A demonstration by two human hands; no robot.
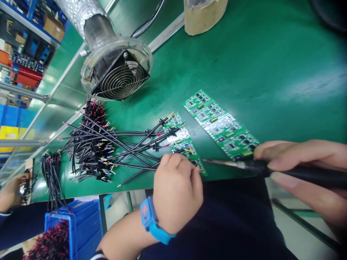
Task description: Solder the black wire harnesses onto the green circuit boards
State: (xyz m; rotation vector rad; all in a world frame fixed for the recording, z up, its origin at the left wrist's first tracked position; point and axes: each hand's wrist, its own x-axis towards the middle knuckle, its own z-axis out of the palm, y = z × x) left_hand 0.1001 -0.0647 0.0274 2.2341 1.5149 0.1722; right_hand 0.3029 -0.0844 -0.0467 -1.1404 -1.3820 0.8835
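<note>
My left hand (177, 191), with a blue wrist strap (151, 220), is closed over the lower end of a green circuit board panel (177, 135). A black cable (141, 167) runs into its fingers; the fingertips are partly hidden. More black cables with coloured wire ends lie across this panel. In my right hand (300, 169) is a soldering iron (260, 168), its tip close to the panel's lower right edge; I cannot tell whether it touches. A second circuit board panel (219, 124) lies just beyond the iron.
A large heap of black cables (92, 144) lies to the left, with a smaller bundle (52, 177) past it. A fume extractor fan (121, 77) hangs over the green table (271, 72). Below the edge stands a blue bin (88, 224). Another person's hand (12, 191) is at far left.
</note>
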